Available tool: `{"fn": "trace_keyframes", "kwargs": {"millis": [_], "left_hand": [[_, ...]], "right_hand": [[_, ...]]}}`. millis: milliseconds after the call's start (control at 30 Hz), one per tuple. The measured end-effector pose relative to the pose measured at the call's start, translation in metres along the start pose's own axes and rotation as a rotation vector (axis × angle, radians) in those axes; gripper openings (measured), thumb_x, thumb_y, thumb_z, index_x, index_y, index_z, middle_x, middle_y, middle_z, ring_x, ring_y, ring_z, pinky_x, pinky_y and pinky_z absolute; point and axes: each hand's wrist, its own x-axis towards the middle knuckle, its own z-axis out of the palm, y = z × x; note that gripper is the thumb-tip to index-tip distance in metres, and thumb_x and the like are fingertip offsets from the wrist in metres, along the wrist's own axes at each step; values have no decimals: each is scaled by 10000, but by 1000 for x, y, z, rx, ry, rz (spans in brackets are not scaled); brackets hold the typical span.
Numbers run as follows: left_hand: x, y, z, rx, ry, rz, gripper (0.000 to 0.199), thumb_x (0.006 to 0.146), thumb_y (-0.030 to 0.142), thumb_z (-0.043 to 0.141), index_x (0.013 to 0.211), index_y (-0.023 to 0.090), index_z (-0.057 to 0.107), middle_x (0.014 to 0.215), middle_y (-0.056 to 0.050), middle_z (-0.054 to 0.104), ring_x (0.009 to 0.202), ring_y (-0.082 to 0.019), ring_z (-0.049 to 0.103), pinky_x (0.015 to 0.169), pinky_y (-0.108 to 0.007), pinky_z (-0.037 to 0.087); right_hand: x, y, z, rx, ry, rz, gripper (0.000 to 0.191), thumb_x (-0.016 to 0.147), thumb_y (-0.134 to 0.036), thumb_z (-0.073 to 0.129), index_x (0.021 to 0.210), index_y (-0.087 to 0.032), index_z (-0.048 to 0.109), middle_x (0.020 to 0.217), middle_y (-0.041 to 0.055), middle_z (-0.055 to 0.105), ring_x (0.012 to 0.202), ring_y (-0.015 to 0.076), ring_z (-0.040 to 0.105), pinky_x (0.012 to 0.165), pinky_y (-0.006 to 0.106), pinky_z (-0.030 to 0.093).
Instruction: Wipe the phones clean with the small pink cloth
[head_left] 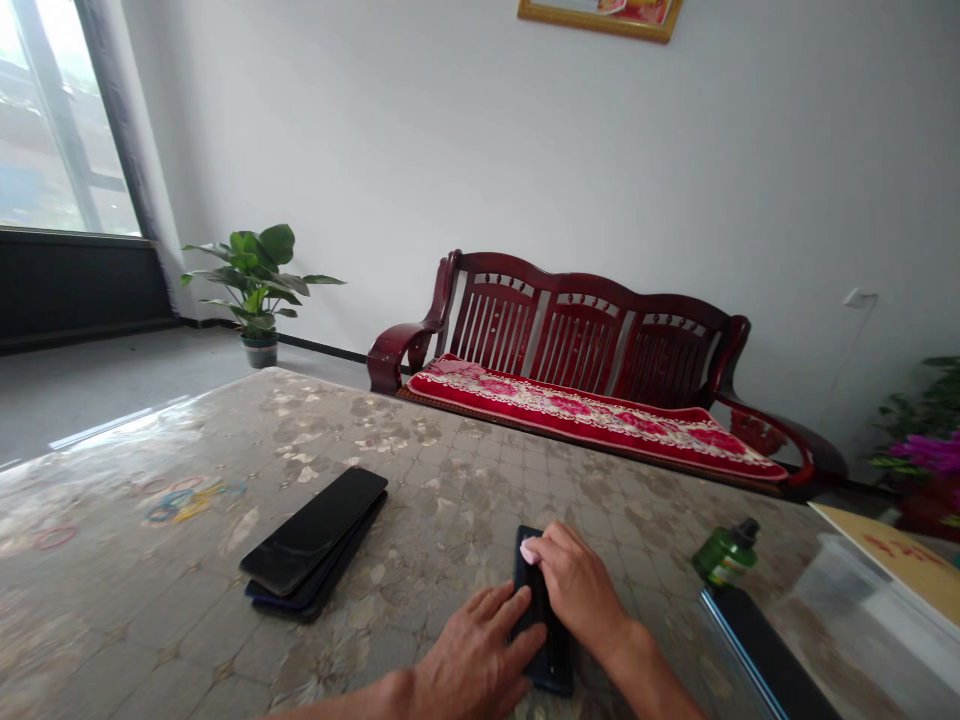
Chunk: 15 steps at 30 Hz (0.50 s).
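Note:
A black phone (553,655) lies on the patterned tabletop near the front edge. My left hand (484,645) rests on its lower left part, fingers apart and pressing it. Over the phone's upper end, my right hand (577,575) pinches a small pale pink cloth or pad (530,550) against the surface. To the left sits a loose stack of dark phones (319,535), the top one turned slightly from those beneath. A green bottle (726,553) with a black cap is on the right, beside another stack of dark phones (769,650).
Colored rubber bands (187,500) lie on the left of the table (420,470). At the right edge are a clear plastic box (862,610) and a yellowish card or box lid (900,555). Beyond the table stand a red wooden bench (577,405) and a potted plant (259,290).

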Motion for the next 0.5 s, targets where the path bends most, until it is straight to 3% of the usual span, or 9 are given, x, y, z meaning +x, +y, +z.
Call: {"fn": "trace_keyframes", "kwargs": {"millis": [100, 333, 500], "left_hand": [[-1, 2, -6, -12, -8, -2, 463, 947, 404, 592, 1368, 272, 451, 1470, -111, 463, 1319, -311, 456, 1087, -457, 407], [1, 6, -22, -80, -13, -27, 378, 909, 337, 654, 1261, 283, 529, 1397, -37, 536, 1271, -266, 494, 1089, -404, 399], [0, 6, -28, -182, 12, -60, 294, 874, 336, 693, 1138, 252, 595, 1266, -22, 625, 1118, -238, 591, 997, -353, 455]], "right_hand": [[4, 1, 2, -2, 51, 54, 300, 921, -83, 420, 886, -226, 682, 893, 36, 610, 886, 174, 578, 788, 254, 431], [-20, -8, -15, 117, -111, 1, 257, 887, -98, 489, 817, -235, 694, 865, 3, 608, 814, 133, 602, 714, 225, 414], [-30, -6, -7, 151, 4, -5, 284, 878, -73, 464, 911, -236, 694, 890, 16, 603, 870, 154, 589, 771, 248, 427]]}}
